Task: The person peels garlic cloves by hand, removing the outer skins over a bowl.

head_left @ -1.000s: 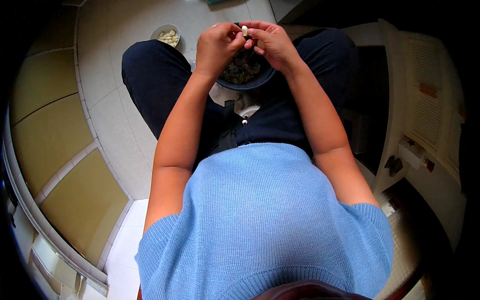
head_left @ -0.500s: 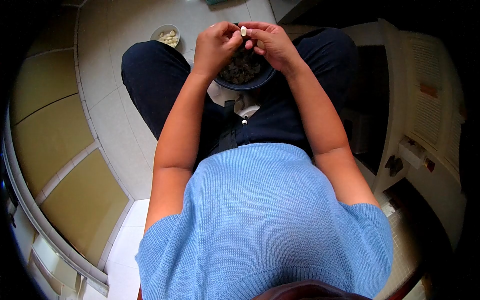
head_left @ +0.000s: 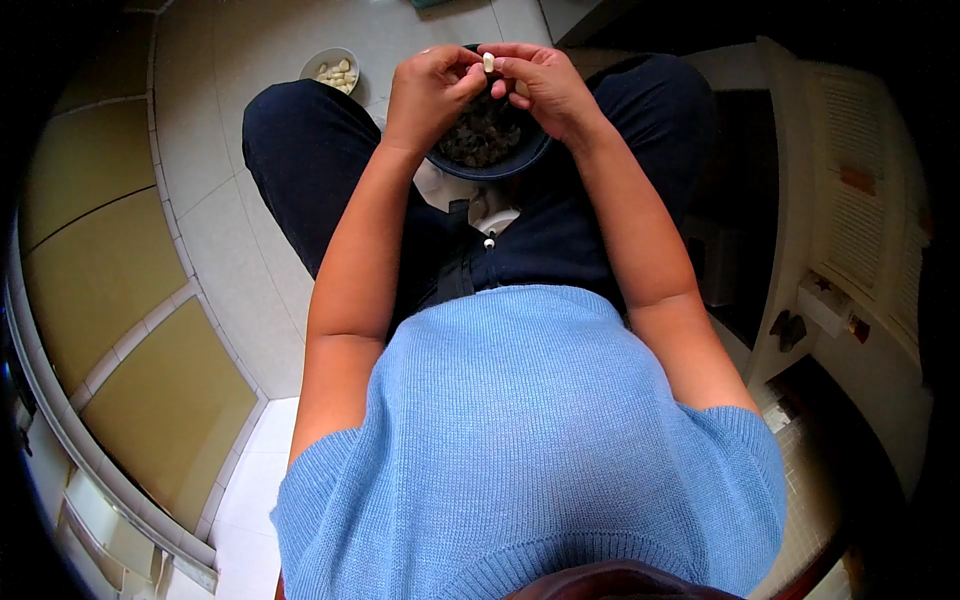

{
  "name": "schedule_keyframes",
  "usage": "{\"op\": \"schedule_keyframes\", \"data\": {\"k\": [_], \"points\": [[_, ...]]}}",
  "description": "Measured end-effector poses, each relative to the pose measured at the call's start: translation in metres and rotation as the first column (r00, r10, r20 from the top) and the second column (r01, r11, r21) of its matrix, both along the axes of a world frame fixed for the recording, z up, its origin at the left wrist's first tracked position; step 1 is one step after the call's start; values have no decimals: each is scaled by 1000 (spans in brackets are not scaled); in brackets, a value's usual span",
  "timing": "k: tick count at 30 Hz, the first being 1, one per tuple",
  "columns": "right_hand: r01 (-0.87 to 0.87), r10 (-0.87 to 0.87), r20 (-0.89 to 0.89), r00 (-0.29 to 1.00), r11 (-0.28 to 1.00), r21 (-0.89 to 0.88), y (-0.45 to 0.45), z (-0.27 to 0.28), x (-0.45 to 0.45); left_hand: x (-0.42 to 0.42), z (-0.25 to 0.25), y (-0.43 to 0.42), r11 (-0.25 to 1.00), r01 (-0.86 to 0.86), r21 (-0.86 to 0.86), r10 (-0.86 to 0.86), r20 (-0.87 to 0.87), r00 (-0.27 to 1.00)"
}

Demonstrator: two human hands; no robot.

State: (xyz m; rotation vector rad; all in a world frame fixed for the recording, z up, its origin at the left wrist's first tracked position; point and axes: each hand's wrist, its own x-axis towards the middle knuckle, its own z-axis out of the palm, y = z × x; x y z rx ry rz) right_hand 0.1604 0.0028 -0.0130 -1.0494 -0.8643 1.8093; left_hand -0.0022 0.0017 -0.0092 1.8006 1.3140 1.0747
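Observation:
A small white garlic clove [head_left: 488, 61] is pinched upright between my two hands, above a dark bucket [head_left: 490, 173]. My right hand [head_left: 548, 88] holds it from the right with thumb and forefinger; its other fingers curl below. From the left, my left hand [head_left: 430, 92] is closed, its thumb and fingertips meeting at the clove's side. Dark, crumpled scraps [head_left: 480, 138] fill the bucket, partly hidden by my hands. Beyond my left knee, a pale bowl [head_left: 307, 73] on the floor holds several peeled garlic cloves [head_left: 338, 75].
My knees [head_left: 310, 130] flank the bucket on both sides. Light floor tiles [head_left: 220, 210] extend on the left, beside tan panels [head_left: 170, 410]. A dark recess and a pale cabinet [head_left: 850, 200] stand at the right. A green item [head_left: 435, 3] shows at the top edge.
Almost nothing differs. My fingers have shifted very slightly around the clove, which stays in the same place above the bucket.

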Motion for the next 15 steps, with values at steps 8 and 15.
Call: {"op": "schedule_keyframes", "data": {"k": [8, 15], "points": [[-29, 27, 51, 998, 999, 39, -1, 0, 0, -2, 0, 0, 1000, 19, 20, -18, -68, 998], [-90, 89, 48, 995, 995, 32, -1, 1, 3, -1, 3, -3, 999, 11, 31, -7, -138, 990]]}}
